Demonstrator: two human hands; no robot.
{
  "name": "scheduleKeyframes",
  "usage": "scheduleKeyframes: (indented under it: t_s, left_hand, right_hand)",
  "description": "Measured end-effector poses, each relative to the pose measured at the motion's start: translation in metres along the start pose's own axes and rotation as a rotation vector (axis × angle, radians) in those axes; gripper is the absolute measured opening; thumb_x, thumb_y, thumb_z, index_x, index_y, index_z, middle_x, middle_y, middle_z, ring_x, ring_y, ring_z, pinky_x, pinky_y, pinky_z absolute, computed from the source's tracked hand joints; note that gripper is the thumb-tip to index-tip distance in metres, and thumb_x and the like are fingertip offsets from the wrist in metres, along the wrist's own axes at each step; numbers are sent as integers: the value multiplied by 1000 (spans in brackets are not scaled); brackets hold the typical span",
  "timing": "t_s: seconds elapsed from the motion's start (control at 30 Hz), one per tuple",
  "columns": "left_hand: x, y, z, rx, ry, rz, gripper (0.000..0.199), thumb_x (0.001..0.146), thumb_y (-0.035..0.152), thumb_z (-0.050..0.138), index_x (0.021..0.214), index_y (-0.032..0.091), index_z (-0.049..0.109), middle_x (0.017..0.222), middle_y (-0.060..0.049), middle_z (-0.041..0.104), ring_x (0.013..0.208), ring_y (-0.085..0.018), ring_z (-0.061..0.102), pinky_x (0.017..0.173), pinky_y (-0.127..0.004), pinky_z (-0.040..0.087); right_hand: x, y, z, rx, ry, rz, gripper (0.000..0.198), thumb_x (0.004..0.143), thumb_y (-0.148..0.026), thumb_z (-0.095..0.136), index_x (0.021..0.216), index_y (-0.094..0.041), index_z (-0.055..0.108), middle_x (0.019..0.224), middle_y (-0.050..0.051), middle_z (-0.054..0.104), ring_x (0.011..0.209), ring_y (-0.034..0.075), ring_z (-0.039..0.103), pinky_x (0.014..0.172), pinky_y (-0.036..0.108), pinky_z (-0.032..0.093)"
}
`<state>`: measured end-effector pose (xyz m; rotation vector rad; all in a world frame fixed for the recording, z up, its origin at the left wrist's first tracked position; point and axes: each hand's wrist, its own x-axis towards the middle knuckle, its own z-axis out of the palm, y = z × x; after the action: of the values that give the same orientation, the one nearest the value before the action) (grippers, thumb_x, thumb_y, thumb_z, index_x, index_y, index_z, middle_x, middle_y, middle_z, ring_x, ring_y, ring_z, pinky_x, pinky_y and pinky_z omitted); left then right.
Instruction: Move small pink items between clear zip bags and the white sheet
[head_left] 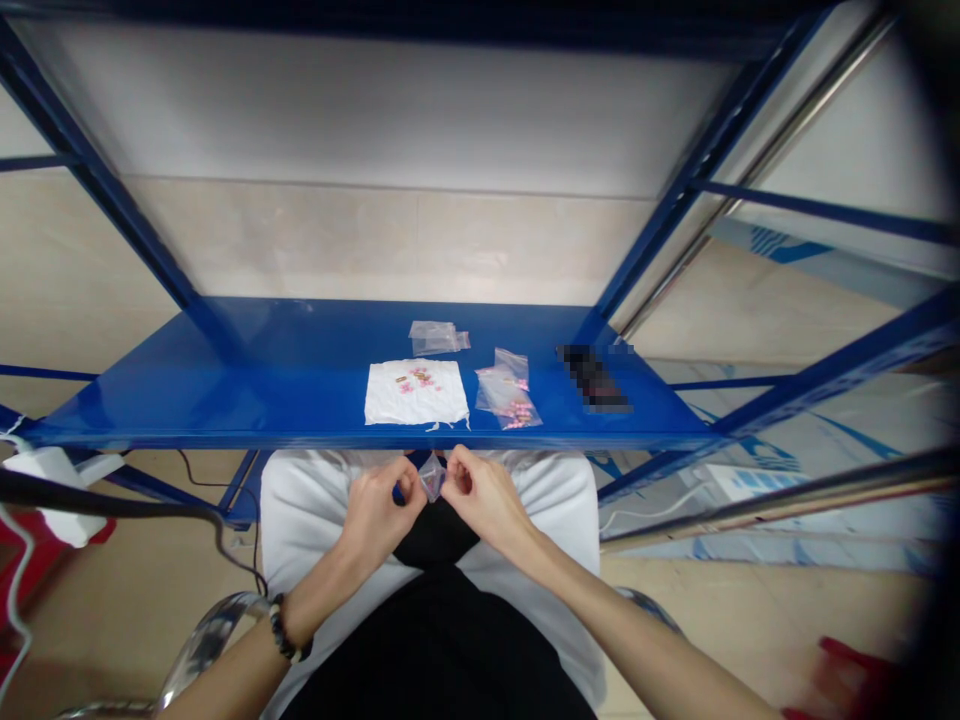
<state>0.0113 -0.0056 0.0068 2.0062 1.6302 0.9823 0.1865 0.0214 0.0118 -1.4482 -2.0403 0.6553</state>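
Observation:
Over my lap, just in front of the shelf edge, a small clear plastic bag point(431, 478) is stretched between my two hands. My left hand point(384, 500) pinches its left side between thumb and finger. On the other side my right hand point(484, 492) pinches it the same way. What the bag holds, if anything, is too small to tell. Beyond my hands, a white cloth point(386, 395) lies on the blue shelf with small pink and brownish-gold pieces point(418, 378) on it. To its right are clear bags with pink pieces point(514, 405).
A stack of clear bags point(433, 337) lies behind the cloth. A dark, pixelated object point(596, 380) sits toward the right end of the blue shelf point(247, 385). Blue metal posts point(652, 240) rise at both sides. A white power strip point(64, 480) with cables is at the left.

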Motion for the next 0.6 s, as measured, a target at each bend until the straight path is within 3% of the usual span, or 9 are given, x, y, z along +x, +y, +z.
scheduleKeyframes:
  t_s: [0.2, 0.33, 0.5, 0.6]
  left_hand:
    - [-8, 0, 7, 216, -39, 173, 15, 87, 17, 50, 72, 21, 50, 60, 1, 57, 62, -17, 56, 67, -29, 38]
    - [-10, 0, 8, 242, -70, 175, 12, 89, 19, 49, 77, 22, 50, 61, 1, 56, 60, -17, 56, 63, -28, 35]
    - [-8, -2, 6, 284, -59, 148, 13, 85, 16, 51, 73, 21, 49, 57, 1, 54, 58, -17, 56, 61, -28, 34]
    - [-9, -1, 5, 293, -8, 129, 15, 86, 15, 50, 72, 21, 50, 55, 1, 54, 56, -17, 55, 60, -28, 33]
  right_hand:
    - [-3, -1, 8, 299, -105, -56, 17, 81, -17, 54, 97, -23, 50, 73, -4, 61, 59, 12, 58, 57, 22, 41]
    - [1, 1, 9, 398, -142, -74, 17, 83, -19, 52, 99, -22, 52, 83, -1, 63, 64, 12, 59, 59, 23, 44]
    - [4, 5, 6, 216, -89, -11, 13, 72, -10, 51, 79, -21, 49, 69, -4, 56, 58, 12, 54, 56, 23, 38]
    - [-5, 0, 9, 103, 4, 10, 21, 72, -9, 48, 88, -22, 50, 72, -3, 57, 62, 15, 56, 61, 25, 39]
